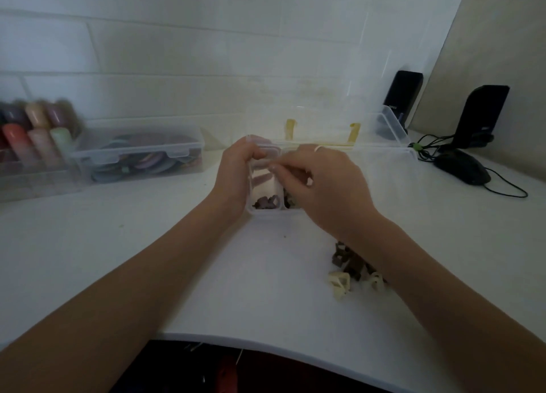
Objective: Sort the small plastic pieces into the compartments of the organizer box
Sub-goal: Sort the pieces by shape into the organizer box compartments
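While left hand (236,168) grips, organizer box (267,212) runs widthwise.

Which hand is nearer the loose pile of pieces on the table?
Right. The right hand is over the organizer box, just beyond the pile; the left hand grips the box's far-left side.

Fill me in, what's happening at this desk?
A person is sorting small plastic pieces into a clear organizer box on the white desk. The left hand grips the box's left wall, steadying it. The right hand reaches into the box with curled fingers; whether it holds a piece is not visible. Some dark pieces already lie in the near-left compartment. A loose pile of brown and cream pieces waits by the right forearm.
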The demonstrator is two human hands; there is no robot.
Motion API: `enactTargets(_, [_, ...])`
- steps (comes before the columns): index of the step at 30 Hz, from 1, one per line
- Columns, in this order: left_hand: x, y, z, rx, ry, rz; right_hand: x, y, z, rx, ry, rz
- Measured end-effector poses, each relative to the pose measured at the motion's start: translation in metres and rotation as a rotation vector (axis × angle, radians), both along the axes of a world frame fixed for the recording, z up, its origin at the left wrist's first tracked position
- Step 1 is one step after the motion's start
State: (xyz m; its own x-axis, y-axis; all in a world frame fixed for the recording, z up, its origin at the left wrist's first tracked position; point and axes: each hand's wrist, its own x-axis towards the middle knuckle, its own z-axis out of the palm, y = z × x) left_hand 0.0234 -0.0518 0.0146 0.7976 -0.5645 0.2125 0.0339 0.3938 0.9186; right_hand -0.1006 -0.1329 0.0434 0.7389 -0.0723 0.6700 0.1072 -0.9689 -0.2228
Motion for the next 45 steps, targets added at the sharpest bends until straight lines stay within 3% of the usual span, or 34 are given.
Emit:
enactTargets(3, [0.000,0.000,-0.001,-0.011,0.021,-0.004,-0.012,-0.012,0.014,0.173,0.094,0.243])
enactTargets(7, [-0.002,0.002,0.000,0.037,-0.002,0.024,-0.041,-0.034,0.017,0.238,0.458,0.400])
enactTargets(13, [0.000,0.002,0.000,0.054,0.007,0.014,-0.076,-0.075,0.005,-0.026,0.433,0.141])
enactTargets(22, [0.003,0.003,0.000,0.060,0.017,-0.010,-0.074,-0.080,-0.013,-0.084,0.573,-0.017])
enactTargets(32, [0.001,0.003,0.000,0.050,0.020,-0.022,-0.074,-0.072,-0.015,0.176,0.229,0.161])
enactTargets(35, [0.001,0.003,0.001,0.045,0.021,-0.026,-0.071,-0.071,-0.017,0.377,0.140,0.211])
enactTargets(41, [0.001,0.004,0.001,0.034,-0.006,-0.019,-0.070,-0.079,-0.019,0.571,-0.075,0.102])
enactTargets(45, [0.003,0.005,0.001,0.033,-0.008,-0.013,-0.072,-0.083,-0.015,0.527,-0.186,-0.053])
